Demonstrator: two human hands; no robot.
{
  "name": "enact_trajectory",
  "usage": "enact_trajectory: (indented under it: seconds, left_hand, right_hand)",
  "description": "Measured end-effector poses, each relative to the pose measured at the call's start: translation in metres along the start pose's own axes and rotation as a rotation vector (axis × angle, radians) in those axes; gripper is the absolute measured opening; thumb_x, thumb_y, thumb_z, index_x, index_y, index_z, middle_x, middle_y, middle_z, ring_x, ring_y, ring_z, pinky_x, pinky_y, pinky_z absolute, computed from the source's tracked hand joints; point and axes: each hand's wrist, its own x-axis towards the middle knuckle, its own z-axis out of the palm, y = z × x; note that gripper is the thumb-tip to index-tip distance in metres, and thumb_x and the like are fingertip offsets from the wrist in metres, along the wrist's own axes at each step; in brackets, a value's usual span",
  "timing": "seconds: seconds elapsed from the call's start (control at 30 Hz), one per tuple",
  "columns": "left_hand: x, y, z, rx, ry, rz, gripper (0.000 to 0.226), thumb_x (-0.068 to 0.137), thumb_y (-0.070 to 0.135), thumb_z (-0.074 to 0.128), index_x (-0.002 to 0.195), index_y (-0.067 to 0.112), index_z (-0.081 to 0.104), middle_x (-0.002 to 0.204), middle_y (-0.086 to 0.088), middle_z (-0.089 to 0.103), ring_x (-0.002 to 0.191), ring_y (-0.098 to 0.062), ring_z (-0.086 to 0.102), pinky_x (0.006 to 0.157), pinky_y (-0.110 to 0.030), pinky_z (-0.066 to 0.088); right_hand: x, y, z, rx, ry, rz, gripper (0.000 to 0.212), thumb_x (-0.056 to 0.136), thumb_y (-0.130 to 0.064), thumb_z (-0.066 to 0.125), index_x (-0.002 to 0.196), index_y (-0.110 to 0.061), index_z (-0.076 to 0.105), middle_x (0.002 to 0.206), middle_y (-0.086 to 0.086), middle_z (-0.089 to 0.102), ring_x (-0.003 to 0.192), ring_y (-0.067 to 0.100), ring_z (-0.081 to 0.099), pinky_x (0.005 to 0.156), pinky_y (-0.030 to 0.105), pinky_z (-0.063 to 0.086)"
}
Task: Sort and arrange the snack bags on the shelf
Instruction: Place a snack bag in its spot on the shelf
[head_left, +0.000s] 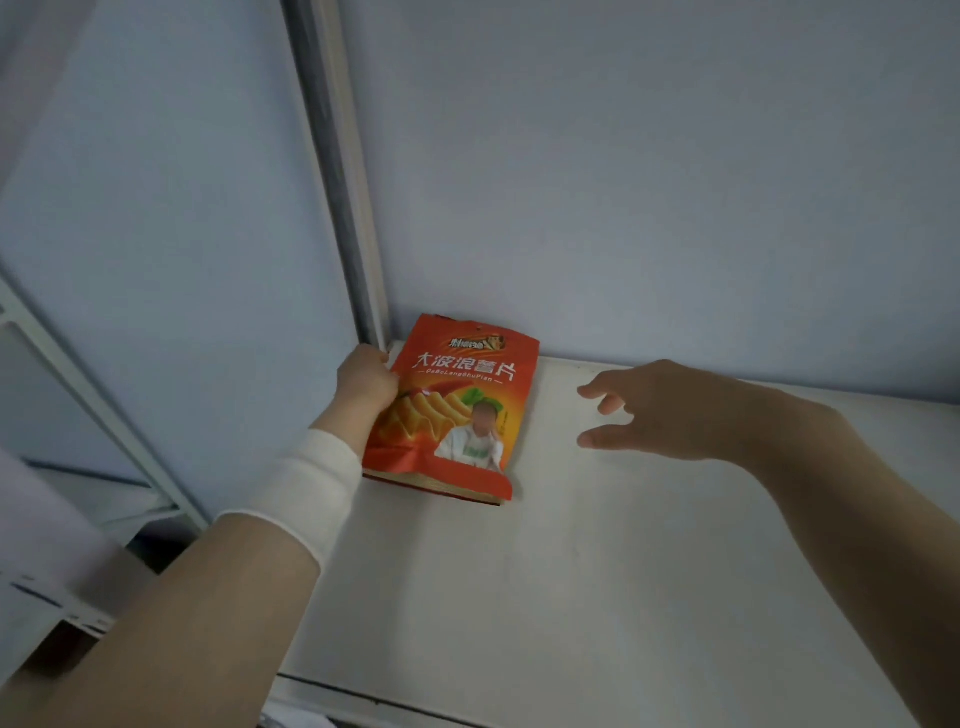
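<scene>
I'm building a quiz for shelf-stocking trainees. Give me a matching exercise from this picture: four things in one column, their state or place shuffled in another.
1 left hand
2 right hand
3 snack bag
4 post

A fingers spread, apart from the snack bag
B red-orange, at the shelf's back left corner
C grey, upright
D grips the snack bag's left edge

Pairs: 1-D, 2-A, 3-B, 4-C
</scene>
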Motion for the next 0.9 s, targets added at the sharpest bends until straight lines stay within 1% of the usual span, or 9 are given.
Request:
enact_trajectory:
  seconds: [0.1,0.2,0.27,0.37,0.43,0.5,0.63,0.77,0.9]
  left_hand:
    - [0.0,0.004,0.002,0.061,-0.015,0.034,0.03,0.094,0.017,0.051,0.117,-0.001,0.059,0.125,-0.019,0.059,0.115,-0.033,0.055,0.093,-0.034,0.042]
    - [-0.004,0.008,0.001,0.131,-0.036,0.039,0.033,0.096,0.018,0.048,0.124,0.001,0.054,0.13,-0.018,0.055,0.12,-0.033,0.052,0.097,-0.036,0.04]
    - [-0.007,0.013,-0.001,0.203,0.008,0.068,0.038,0.095,0.022,0.048,0.129,0.004,0.05,0.131,-0.019,0.053,0.121,-0.036,0.049,0.1,-0.041,0.039]
    - [-0.022,0.04,-0.009,0.248,0.053,0.302,0.039,0.092,0.027,0.053,0.129,0.012,0.049,0.127,-0.014,0.055,0.116,-0.033,0.053,0.098,-0.045,0.044]
    - [-0.042,0.071,-0.013,0.327,-0.033,0.526,0.038,0.091,0.026,0.056,0.127,0.017,0.049,0.126,-0.008,0.056,0.114,-0.027,0.055,0.097,-0.042,0.045]
    - [-0.071,0.107,-0.011,0.51,-0.173,0.689,0.037,0.091,0.028,0.054,0.127,0.02,0.048,0.127,-0.006,0.056,0.115,-0.025,0.053,0.096,-0.036,0.043]
    - [-0.146,0.184,0.02,0.738,-0.398,0.824,0.046,0.093,0.032,0.053,0.134,0.015,0.041,0.134,-0.008,0.049,0.121,-0.024,0.047,0.095,-0.028,0.037]
    - [-0.231,0.258,0.067,0.753,-0.434,0.977,0.048,0.094,0.035,0.051,0.136,0.015,0.038,0.136,-0.008,0.046,0.123,-0.024,0.047,0.098,-0.03,0.038]
    - [-0.337,0.328,0.128,0.734,-0.422,1.131,0.046,0.095,0.036,0.047,0.135,0.014,0.04,0.133,-0.007,0.049,0.12,-0.025,0.049,0.097,-0.032,0.041]
  right_hand:
    - [-0.001,-0.002,0.003,-0.008,0.003,0.025,0.059,0.085,-0.051,0.054,0.138,-0.029,0.039,0.132,-0.008,0.054,0.117,0.011,0.051,0.101,0.028,0.039]
    - [-0.004,-0.001,0.006,-0.015,-0.003,0.042,0.059,0.085,-0.052,0.053,0.138,-0.03,0.038,0.133,-0.009,0.053,0.119,0.011,0.051,0.103,0.03,0.039]
    - [-0.007,0.002,0.006,-0.032,0.004,0.054,0.059,0.086,-0.052,0.052,0.139,-0.029,0.037,0.133,-0.008,0.053,0.121,0.012,0.049,0.104,0.031,0.038]
    - [-0.016,0.015,0.004,-0.058,0.027,0.092,0.059,0.087,-0.052,0.051,0.14,-0.03,0.036,0.134,-0.008,0.052,0.124,0.014,0.048,0.105,0.033,0.037]
    - [-0.026,0.031,0.002,-0.068,0.04,0.13,0.059,0.087,-0.052,0.052,0.14,-0.03,0.036,0.136,-0.007,0.051,0.127,0.016,0.046,0.106,0.035,0.037]
    - [-0.042,0.053,-0.002,-0.084,0.048,0.176,0.057,0.088,-0.05,0.051,0.139,-0.029,0.037,0.137,-0.006,0.05,0.127,0.017,0.046,0.106,0.035,0.037]
    - [-0.097,0.108,-0.013,-0.075,0.077,0.252,0.053,0.09,-0.046,0.05,0.138,-0.028,0.039,0.133,-0.007,0.053,0.124,0.014,0.047,0.104,0.031,0.037]
    - [-0.182,0.182,-0.024,-0.095,0.15,0.353,0.053,0.09,-0.046,0.049,0.138,-0.028,0.038,0.133,-0.009,0.051,0.122,0.011,0.047,0.103,0.027,0.035]
    - [-0.281,0.273,-0.026,-0.182,0.21,0.449,0.054,0.09,-0.046,0.049,0.139,-0.028,0.038,0.14,-0.004,0.048,0.127,0.018,0.045,0.104,0.031,0.036]
